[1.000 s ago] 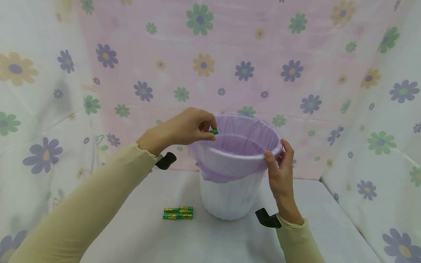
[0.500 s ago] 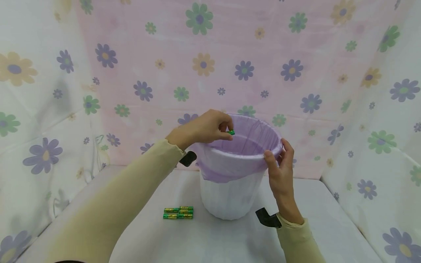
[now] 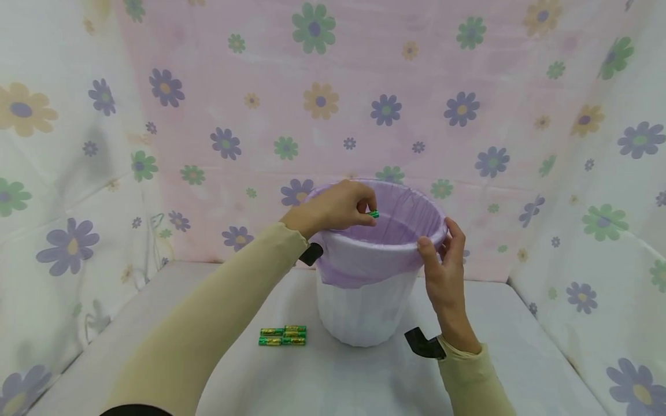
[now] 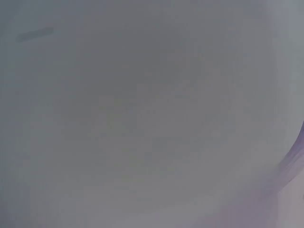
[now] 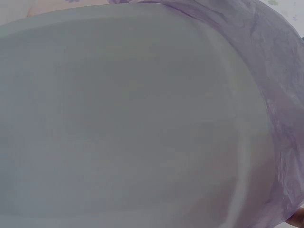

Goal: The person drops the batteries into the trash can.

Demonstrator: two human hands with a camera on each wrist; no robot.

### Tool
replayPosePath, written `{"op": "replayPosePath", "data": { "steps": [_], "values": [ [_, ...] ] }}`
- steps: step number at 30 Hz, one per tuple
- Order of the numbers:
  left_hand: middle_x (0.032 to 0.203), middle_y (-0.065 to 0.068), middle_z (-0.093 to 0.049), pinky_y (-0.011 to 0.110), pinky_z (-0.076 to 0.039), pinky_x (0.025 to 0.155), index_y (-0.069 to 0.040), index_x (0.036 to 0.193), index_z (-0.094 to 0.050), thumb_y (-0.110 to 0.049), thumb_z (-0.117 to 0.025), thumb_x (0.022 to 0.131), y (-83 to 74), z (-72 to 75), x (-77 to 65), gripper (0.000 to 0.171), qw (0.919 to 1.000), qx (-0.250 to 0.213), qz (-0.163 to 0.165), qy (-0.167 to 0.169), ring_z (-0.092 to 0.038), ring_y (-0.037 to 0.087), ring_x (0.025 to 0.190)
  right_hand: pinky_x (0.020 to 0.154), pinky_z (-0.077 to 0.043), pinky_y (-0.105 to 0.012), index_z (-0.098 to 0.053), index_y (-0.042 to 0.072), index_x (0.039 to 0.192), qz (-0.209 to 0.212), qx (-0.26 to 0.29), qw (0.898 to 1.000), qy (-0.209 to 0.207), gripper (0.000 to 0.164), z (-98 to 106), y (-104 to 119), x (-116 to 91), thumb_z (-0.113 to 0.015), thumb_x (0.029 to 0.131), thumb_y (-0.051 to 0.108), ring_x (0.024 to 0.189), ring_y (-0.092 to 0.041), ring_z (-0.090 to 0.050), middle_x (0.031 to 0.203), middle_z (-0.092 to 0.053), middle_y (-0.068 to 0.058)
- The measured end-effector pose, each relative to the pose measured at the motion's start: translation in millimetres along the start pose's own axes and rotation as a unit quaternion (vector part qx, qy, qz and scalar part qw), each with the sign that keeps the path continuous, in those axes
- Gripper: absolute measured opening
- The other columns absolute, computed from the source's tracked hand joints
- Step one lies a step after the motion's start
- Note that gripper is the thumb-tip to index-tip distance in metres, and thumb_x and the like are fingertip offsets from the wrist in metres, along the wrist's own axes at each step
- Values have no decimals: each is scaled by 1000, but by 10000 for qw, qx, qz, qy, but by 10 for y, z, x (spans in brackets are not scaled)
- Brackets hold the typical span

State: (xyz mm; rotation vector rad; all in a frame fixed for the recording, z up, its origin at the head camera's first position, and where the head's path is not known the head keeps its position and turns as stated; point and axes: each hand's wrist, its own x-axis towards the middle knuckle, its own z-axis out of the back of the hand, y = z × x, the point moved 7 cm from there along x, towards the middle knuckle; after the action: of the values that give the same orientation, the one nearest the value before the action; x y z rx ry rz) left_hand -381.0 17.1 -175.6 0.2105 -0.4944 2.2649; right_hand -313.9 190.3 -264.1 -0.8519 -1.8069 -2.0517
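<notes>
L hand moved further over bin, pinching batt.; R hand grips its rim, best kept steady.

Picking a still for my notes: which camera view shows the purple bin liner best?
The head view: it shows the liner inside the bin and folded down outside. The right wrist view catches part along its right side; the left, a blurred lower-right patch.

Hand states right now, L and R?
Left hand: closed, pinching a green cylinder.
Right hand: closed, holding the bin by its lined rim.
</notes>
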Motion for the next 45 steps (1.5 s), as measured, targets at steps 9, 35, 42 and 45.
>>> {"op": "replayPosePath", "data": {
  "steps": [9, 35, 42, 45],
  "values": [
    [76, -1, -52, 25, -40, 67, -17, 84, -62, -26, -71, 78, 4, -38, 41, 14, 10000, -53, -11, -17, -47, 11, 73, 89, -37, -40, -21, 25, 140, 65, -8, 10000, -47, 61, 12, 4, 15, -54, 88, 25, 108, -18, -42, 129, -37, -12],
    [75, 0, -53, 23, -40, 67, -11, 89, -62, -25, -70, 79, 6, -29, 30, 19, 10000, 4, -4, -83, -48, 11, 72, 89, -37, -39, -20, 25, 140, -33, 10, 10000, 13, 61, -1, 7, -3, -54, 89, 26, 109, -18, -42, 129, -36, -11],
    [71, 0, -53, 25, -39, 69, -11, 87, -62, -23, -70, 79, -2, 150, -97, 17, 9988, 21, -169, -461, -47, 13, 71, 89, -37, -37, -21, 25, 139, 8, 0, 10000, -24, 60, -2, 2, 0, -54, 89, 25, 109, -18, -43, 129, -37, -12],
    [72, 1, -53, 26, -40, 68, -9, 89, -61, -22, -69, 79, 21, 231, -205, 17, 9985, -54, -159, -523, -48, 14, 71, 88, -38, -34, -22, 25, 139, 44, 24, 10000, -46, 59, 0, 1, 5, -54, 89, 24, 108, -19, -43, 128, -38, -14]
  ]
}}
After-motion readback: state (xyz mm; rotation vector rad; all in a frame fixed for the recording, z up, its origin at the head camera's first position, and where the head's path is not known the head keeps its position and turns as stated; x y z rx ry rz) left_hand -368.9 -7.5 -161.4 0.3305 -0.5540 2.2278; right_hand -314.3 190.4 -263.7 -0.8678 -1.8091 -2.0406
